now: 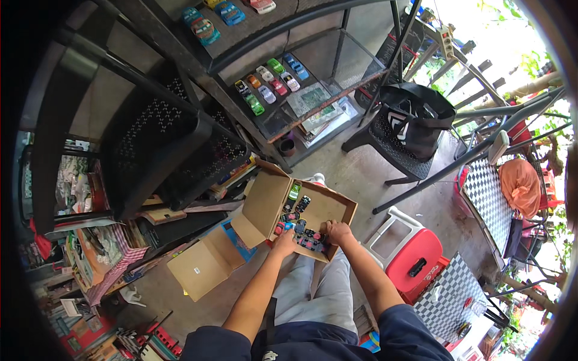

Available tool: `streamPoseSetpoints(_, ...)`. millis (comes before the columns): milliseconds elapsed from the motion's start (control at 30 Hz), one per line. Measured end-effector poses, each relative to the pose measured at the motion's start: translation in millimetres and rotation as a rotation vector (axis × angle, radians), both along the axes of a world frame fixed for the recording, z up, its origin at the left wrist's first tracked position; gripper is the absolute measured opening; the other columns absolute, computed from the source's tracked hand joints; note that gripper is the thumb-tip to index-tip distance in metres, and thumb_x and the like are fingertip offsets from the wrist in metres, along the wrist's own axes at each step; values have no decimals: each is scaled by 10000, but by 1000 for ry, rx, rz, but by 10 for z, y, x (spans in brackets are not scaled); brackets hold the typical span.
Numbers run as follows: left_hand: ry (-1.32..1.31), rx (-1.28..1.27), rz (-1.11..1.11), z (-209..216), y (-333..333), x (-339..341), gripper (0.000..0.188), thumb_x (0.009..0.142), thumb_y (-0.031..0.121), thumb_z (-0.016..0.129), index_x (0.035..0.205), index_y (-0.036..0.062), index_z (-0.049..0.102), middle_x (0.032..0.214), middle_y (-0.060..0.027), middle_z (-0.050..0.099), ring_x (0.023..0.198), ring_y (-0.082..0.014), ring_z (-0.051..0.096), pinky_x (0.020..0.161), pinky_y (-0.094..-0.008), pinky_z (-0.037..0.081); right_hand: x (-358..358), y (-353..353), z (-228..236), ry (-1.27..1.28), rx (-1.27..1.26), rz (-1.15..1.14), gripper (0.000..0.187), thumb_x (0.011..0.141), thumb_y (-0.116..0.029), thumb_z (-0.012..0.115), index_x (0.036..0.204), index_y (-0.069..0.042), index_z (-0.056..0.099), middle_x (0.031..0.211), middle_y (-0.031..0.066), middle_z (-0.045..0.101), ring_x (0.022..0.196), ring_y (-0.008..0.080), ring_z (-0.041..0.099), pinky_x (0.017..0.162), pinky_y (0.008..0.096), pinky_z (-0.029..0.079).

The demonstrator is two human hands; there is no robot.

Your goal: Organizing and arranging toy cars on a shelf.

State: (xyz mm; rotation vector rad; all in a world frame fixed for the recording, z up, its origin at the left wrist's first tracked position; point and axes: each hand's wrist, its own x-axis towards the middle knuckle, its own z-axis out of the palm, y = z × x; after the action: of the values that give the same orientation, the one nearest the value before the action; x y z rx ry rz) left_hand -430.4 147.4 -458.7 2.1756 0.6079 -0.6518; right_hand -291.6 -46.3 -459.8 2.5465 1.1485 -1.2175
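Observation:
An open cardboard box is in front of me above my legs, its large lid flap folded out to the left. Several small toy cars lie inside, mostly dark, with a green toy car at the far left. My left hand is closed on the box at its near left edge, fingertips beside a blue toy car. At the right wall, my right hand grips the box with curled fingers reaching inside, close to dark cars. Some fingers of both hands are hidden.
A metal rack holds more toy cars on its glass shelf. Another opened cardboard carton lies lower left. A black stool bears a black bag. At right are a red-and-white stool and checkered tables.

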Motion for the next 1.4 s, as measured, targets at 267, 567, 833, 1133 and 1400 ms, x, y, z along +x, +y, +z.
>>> streamPoseSetpoints(267, 52, 80, -171, -17, -96, -120, 373, 808, 189, 541, 1146, 33, 550, 1166, -171, 583, 1135, -330, 522, 940, -486, 378, -183, -58, -191, -78, -51, 49, 273, 874, -187, 511, 1125, -105, 578, 1121, 86, 625, 1010, 240, 631, 829, 366, 487)
streamPoseSetpoints(567, -8, 114, -102, 9, -45, -157, 347, 799, 193, 539, 1112, 50, 585, 1085, -183, 630, 1044, -346, 583, 903, -446, 443, -316, 7, -145, 3, -65, 77, 275, 816, -203, 537, 1035, -87, 655, 1047, 96, 677, 971, 240, 655, 793, 368, 516)
streamPoseSetpoints(833, 49, -49, 40, 10, -73, -148, 302, 830, 203, 584, 1090, 50, 588, 1014, -167, 654, 965, -312, 625, 849, -392, 485, -244, -24, 127, 211, 89, -77, 397, 788, -354, 606, 1026, -40, 651, 993, 193, 665, 957, 332, 636, 828, 397, 508)
streamPoseSetpoints(1133, -11, -773, 363, 878, -274, 278, 355, 960, 288, 515, 1205, 34, 485, 1009, -96, 629, 883, -156, 641, 741, -271, 492, -127, -122, 1202, 318, 587, -756, 412, 838, -381, 646, 974, 7, 634, 905, 193, 663, 794, 272, 653, 706, 365, 508)
streamPoseSetpoints(1400, -216, -941, 332, 2054, -481, 426, 239, 954, 148, 534, 1159, 29, 497, 991, -61, 630, 865, -133, 631, 725, -235, 508, -345, -277, 2276, 283, 823, -840, 349, 853, -162, 667, 1144, 5, 571, 979, 87, 629, 861, 150, 606, 758, 303, 506)
